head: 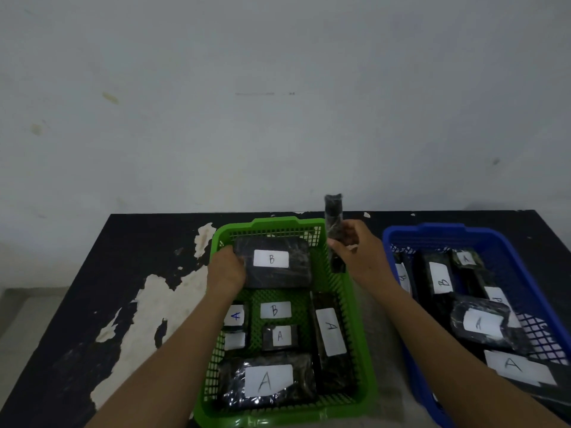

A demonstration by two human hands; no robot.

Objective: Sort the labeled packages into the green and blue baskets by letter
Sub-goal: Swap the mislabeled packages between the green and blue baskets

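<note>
Just right of the right hand [360, 253] sits the blue basket [438, 230]; that hand pinches a slim package [333, 214] upright, label hidden, while the left hand [227, 268] grips the B package [278, 278], lying crosswise in the green basket [272, 225].

Only bare parts of the person show. The left hand [227, 268] is uncovered, and behind its wrist the left forearm [173, 350] is bare all the way to the lower edge of the view. The right hand [360, 251] is uncovered too, and behind it the right forearm [448, 335] is bare along all its visible length.
</note>
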